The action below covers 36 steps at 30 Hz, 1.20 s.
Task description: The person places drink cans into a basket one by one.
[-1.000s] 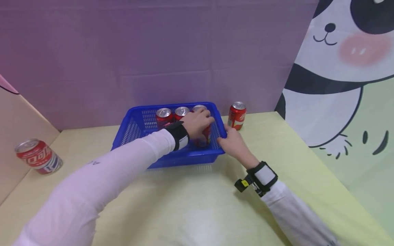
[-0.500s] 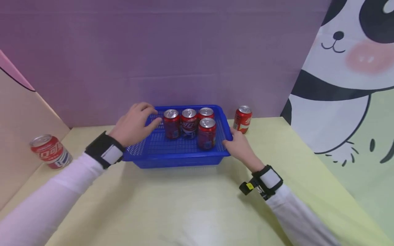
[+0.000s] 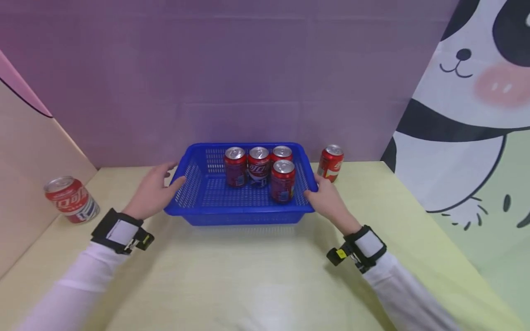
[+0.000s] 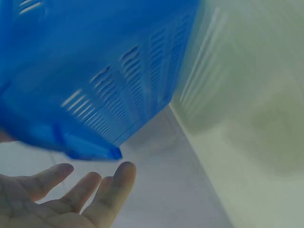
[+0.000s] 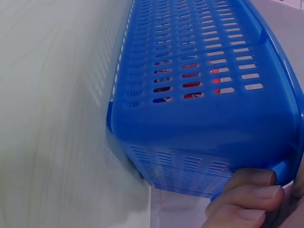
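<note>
Going left to right: first there's a lone red can (image 3: 72,202) standing on the table (image 3: 248,280), out past the left hand (image 3: 151,193). That hand is at the left rim of the blue basket (image 3: 244,210), thumb and fingers spread apart. Its wrist cam shows a gap between the fingers and the plastic; can't tell if the thumb touches. Reads to me as lined up with the rim, no real grip there.

The basket looks flat on the table between both hands, holding four upright cans, all bunched toward the right hand (image 3: 329,200). Left can (image 3: 236,174), middle can (image 3: 258,171) and back-right can (image 3: 282,154) make a row; the front can (image 3: 283,184) sits right before that last one.

Right hand is clamped on the rim near the front corner, fingers curled underneath, probably to steady the basket. Just beyond it, outside, there's another upright can (image 3: 331,165).
</note>
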Motion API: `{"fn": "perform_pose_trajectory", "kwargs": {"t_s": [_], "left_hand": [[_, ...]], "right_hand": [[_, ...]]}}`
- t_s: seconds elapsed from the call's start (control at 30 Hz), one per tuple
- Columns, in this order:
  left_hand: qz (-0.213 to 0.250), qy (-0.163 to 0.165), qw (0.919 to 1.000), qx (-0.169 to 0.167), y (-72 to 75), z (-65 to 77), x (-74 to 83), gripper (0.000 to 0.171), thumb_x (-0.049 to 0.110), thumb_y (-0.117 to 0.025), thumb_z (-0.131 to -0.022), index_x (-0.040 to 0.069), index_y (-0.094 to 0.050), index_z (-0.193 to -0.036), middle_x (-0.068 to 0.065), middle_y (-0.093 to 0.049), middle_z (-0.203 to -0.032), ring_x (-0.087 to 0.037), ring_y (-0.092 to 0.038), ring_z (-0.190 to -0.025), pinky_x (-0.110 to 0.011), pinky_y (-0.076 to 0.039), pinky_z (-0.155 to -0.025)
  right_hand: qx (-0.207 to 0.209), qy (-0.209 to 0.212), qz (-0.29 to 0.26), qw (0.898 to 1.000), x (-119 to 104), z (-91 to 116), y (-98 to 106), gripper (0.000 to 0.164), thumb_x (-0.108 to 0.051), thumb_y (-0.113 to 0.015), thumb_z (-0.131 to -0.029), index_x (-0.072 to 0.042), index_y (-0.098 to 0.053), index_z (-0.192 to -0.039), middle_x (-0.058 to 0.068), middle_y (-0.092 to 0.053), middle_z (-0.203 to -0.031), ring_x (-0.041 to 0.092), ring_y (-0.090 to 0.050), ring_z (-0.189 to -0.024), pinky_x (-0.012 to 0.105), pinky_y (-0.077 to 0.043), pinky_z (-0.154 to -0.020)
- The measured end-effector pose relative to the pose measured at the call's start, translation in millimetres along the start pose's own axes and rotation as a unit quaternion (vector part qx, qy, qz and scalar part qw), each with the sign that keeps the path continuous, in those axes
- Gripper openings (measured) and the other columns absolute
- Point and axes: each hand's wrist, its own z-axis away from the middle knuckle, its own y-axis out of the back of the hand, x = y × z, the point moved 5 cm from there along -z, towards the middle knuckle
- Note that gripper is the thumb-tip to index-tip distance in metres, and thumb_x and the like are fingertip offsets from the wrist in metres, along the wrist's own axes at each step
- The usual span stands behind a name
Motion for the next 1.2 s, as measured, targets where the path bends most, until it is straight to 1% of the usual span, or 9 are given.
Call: {"fn": "perform_pose_trajectory", "kwargs": {"t_s": [0.1, 0.23, 0.4, 0.5, 0.63, 0.8, 0.93, 1.03, 1.2], "left_hand": [[0.023, 0.012, 0.9996, -0.007, -6.7, -0.5, -1.1, 0.061, 0.023, -0.057, -0.1, -0.014, -0.034, -0.144, -0.036, -0.041, -0.139, -0.051, -0.045, -0.121, -0.063, -0.041, -0.095], [0.042, 0.032, 0.9986, -0.002, -12.8, -2.6, -0.6, 0.065, 0.021, -0.058, -0.099, -0.01, -0.028, -0.148, -0.035, -0.037, -0.143, -0.051, -0.044, -0.123, -0.062, -0.039, -0.098], [0.076, 0.07, 0.9946, -0.007, -16.8, -2.5, -1.8, 0.068, 0.004, -0.057, -0.094, -0.007, -0.023, -0.152, -0.036, -0.036, -0.144, -0.049, -0.046, -0.121, -0.061, -0.037, -0.101], [0.089, 0.083, 0.9925, -0.012, -18.5, -2.4, -4.3, 0.071, -0.003, -0.055, -0.091, -0.006, -0.021, -0.153, -0.036, -0.035, -0.145, -0.048, -0.046, -0.12, -0.061, -0.036, -0.102], [0.097, 0.082, 0.9917, -0.019, -20.5, -3.9, -6.8, 0.069, -0.005, -0.051, -0.09, -0.005, -0.022, -0.153, -0.035, -0.033, -0.147, -0.046, -0.045, -0.121, -0.061, -0.035, -0.103], [0.103, 0.079, 0.9913, -0.022, -20.5, -5.6, -7.0, 0.066, -0.006, -0.049, -0.09, -0.005, -0.025, -0.152, -0.034, -0.03, -0.149, -0.047, -0.045, -0.122, -0.06, -0.037, -0.102], [0.109, 0.081, 0.9904, -0.024, -20.6, -5.3, -7.9, 0.064, -0.007, -0.047, -0.09, -0.005, -0.027, -0.151, -0.033, -0.027, -0.151, -0.046, -0.045, -0.121, -0.059, -0.04, -0.1], [0.113, 0.083, 0.9898, -0.026, -21.9, -4.3, -9.4, 0.064, -0.007, -0.047, -0.091, -0.005, -0.027, -0.151, -0.033, -0.028, -0.151, -0.045, -0.046, -0.12, -0.058, -0.041, -0.098], [0.109, 0.079, 0.9907, -0.019, -24.1, -2.6, -11.2, 0.063, -0.008, -0.047, -0.091, -0.006, -0.029, -0.151, -0.033, -0.028, -0.15, -0.044, -0.046, -0.119, -0.059, -0.039, -0.1]], "right_hand": [[0.001, 0.004, 0.002, 1.0, -0.4, 1.1, 1.6, 0.053, -0.006, -0.054, -0.091, 0.008, -0.044, -0.141, 0.027, -0.063, -0.116, 0.035, -0.065, -0.094, 0.049, -0.055, -0.084], [0.002, 0.001, 0.006, 1.0, -0.1, 1.8, 3.8, 0.052, -0.006, -0.054, -0.091, 0.007, -0.045, -0.141, 0.026, -0.064, -0.114, 0.034, -0.065, -0.093, 0.049, -0.055, -0.083], [-0.005, 0.001, 0.012, 1.0, 0.0, 0.9, 3.2, 0.053, -0.006, -0.054, -0.092, 0.008, -0.042, -0.142, 0.026, -0.063, -0.115, 0.034, -0.065, -0.092, 0.048, -0.056, -0.082], [-0.008, 0.002, 0.016, 1.0, -0.1, 0.5, 2.9, 0.054, -0.006, -0.054, -0.093, 0.008, -0.041, -0.143, 0.026, -0.063, -0.115, 0.033, -0.065, -0.091, 0.047, -0.056, -0.081], [-0.011, -0.004, 0.025, 1.0, -0.7, 1.2, 4.0, 0.054, -0.007, -0.054, -0.093, 0.008, -0.04, -0.143, 0.026, -0.063, -0.115, 0.033, -0.066, -0.091, 0.046, -0.057, -0.08], [-0.022, -0.006, 0.035, 0.999, -3.7, 1.0, 4.8, 0.056, -0.008, -0.053, -0.094, 0.009, -0.037, -0.145, 0.026, -0.064, -0.112, 0.031, -0.066, -0.086, 0.044, -0.058, -0.076], [-0.029, 0.001, 0.05, 0.998, -4.8, -0.7, 4.7, 0.056, -0.008, -0.054, -0.094, 0.01, -0.038, -0.144, 0.024, -0.065, -0.106, 0.029, -0.066, -0.081, 0.041, -0.058, -0.071], [-0.035, 0.007, 0.065, 0.997, -4.7, -1.3, 4.4, 0.055, -0.009, -0.054, -0.094, 0.01, -0.039, -0.143, 0.023, -0.065, -0.104, 0.028, -0.066, -0.08, 0.04, -0.057, -0.071], [-0.067, 0.028, 0.085, 0.994, -7.3, -1.5, 6.8, 0.047, -0.013, -0.054, -0.096, 0.007, -0.045, -0.137, 0.019, -0.067, -0.097, 0.025, -0.066, -0.075, 0.037, -0.057, -0.067]]}}
